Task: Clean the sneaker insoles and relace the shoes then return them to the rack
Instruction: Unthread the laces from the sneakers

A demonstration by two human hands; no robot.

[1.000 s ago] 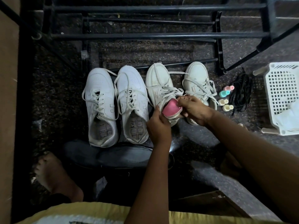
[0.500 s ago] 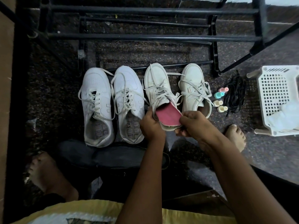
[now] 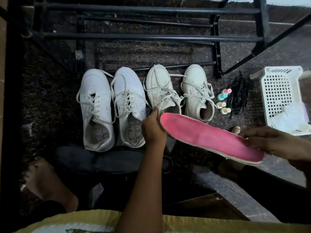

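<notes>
Floor basket (image 3: 276,91): cloths (image 3: 291,118), perhaps; right grip (image 3: 276,142) holds insole (image 3: 207,137).

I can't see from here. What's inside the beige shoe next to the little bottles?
In the heel opening of the beige sneaker a reddish patch shows, likely its insole. Farther toward the toe is covered by the shoe's top and laces.

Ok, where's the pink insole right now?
Head view, right of centre: the right hand holds the pink insole by one end, its other end beside the left hand on the cream sneaker.
</notes>
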